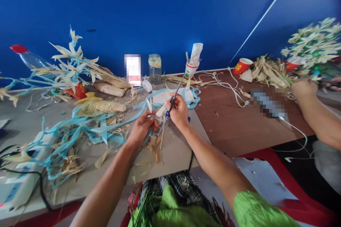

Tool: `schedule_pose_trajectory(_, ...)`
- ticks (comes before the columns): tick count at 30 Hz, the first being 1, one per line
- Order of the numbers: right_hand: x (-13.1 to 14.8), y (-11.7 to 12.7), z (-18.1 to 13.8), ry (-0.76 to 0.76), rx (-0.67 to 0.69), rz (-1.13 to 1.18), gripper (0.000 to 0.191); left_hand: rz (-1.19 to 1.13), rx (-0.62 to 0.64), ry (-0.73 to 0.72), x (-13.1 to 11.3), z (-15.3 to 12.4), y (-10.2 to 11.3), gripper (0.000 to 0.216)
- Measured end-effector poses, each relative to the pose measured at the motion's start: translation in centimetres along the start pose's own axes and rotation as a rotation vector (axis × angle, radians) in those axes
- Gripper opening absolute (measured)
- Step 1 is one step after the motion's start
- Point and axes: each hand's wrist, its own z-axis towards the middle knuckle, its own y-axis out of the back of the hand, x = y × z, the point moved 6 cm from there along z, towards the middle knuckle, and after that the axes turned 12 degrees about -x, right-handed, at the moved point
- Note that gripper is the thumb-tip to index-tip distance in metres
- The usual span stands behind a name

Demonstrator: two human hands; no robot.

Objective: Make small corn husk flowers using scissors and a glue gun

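Just left of centre in the head view, my left hand (144,125) has its fingers pinched together on a pale strip of corn husk (149,106). Close beside it, my right hand (178,110) is closed around a long, thin grey-and-black tool (179,87) with a blue part. The tool slants down across the gap between my hands; its exact kind I cannot make out. Another pale husk piece (161,110) shows between the hands. Light-blue ribbon (134,122) trails left from behind my left hand. Brown husk scraps (154,145) lie below the hands.
On the left stand a husk-flower arrangement (71,55) and a white power strip (25,177). A jar (155,71) and a paper cup (191,69) stand at the back. White cables (226,81) cross the brown board. Another person's hand (303,90) is at right.
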Motion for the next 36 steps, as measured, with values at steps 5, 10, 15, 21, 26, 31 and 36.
schedule_pose_trajectory(5,-0.4,-0.1,0.1,-0.015,0.002,0.022,0.034,0.010,-0.023,-0.025,-0.1,0.0,-0.2,0.022)
schedule_pose_trajectory(10,-0.4,-0.2,0.0,-0.023,0.021,0.014,0.035,-0.042,-0.058,-0.036,-0.3,0.1,-0.1,0.025)
schedule_pose_trajectory(15,-0.4,-0.3,-0.1,-0.032,0.044,0.021,0.035,-0.069,-0.113,-0.016,-0.1,0.2,0.3,0.024)
schedule_pose_trajectory(21,-0.2,-0.7,-0.6,-0.027,0.089,0.023,0.036,-0.174,-0.197,0.036,-0.3,0.1,0.5,0.020)
schedule_pose_trajectory(26,0.2,-0.6,-1.0,0.003,0.023,-0.012,0.035,-0.225,-0.218,0.054,-0.6,-0.4,0.1,0.023)
schedule_pose_trajectory(31,0.5,-0.6,-1.4,0.019,-0.037,0.018,0.033,-0.172,-0.159,0.059,0.0,-0.5,-0.7,0.031)
schedule_pose_trajectory(36,0.4,-0.9,-1.9,0.035,-0.019,0.018,0.032,-0.163,-0.284,0.011,0.0,-0.1,0.1,0.030)
